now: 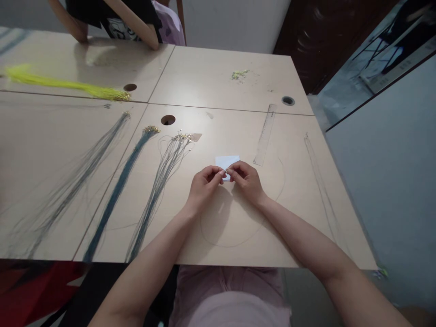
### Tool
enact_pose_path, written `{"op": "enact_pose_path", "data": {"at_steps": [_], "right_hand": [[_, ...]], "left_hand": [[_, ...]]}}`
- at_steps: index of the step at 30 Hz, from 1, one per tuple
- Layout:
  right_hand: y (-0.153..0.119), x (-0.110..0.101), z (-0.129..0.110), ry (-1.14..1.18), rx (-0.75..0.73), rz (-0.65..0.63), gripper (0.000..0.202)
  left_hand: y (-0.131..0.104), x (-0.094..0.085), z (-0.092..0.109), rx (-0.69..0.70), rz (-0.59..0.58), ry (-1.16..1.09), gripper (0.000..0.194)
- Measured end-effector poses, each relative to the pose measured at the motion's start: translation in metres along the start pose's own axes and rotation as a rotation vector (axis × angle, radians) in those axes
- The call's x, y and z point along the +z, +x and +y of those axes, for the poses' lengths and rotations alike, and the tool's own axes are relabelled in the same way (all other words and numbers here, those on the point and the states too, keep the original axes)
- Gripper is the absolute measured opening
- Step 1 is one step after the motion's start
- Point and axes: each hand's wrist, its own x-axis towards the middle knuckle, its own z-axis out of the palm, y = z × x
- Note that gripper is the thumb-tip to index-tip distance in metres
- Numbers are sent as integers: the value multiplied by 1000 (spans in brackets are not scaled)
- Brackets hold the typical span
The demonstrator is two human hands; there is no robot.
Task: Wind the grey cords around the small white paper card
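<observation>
My left hand [205, 184] and my right hand [248, 182] meet fingertip to fingertip above a small white paper [227, 160] on the table. Both are closed in a pinch, thumbs against index fingers, at a tiny dark bit too small to make out clearly. A thin grey cord [225, 246] curves over the tabletop below my hands, runs behind my right forearm and comes out beyond it; it seems to lead up to the pinch, where the fingers hide it. A clear ruler [265, 136] lies past my right hand.
To the left lie bundles of grey cords [155, 195], blue cords [117, 195], more grey cords [85, 175] and yellow cords [68, 85], with metal ends. A few cords [320, 181] lie right. Yellow-green scraps [239, 75] are farther back. Another person's forearms [136, 22] rest across the table.
</observation>
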Motion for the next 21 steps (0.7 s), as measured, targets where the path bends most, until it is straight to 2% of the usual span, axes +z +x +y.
{"op": "enact_pose_path", "data": {"at_steps": [5, 10, 21], "right_hand": [[1, 0, 3, -45, -7, 34, 14], [-1, 1, 6, -102, -27, 61, 15], [-3, 1, 0, -115, -105, 93, 9]], "left_hand": [[0, 1, -2, 170, 86, 190, 13], [-1, 2, -2, 311, 121, 355, 10], [-2, 4, -4, 395, 112, 396, 8]]}}
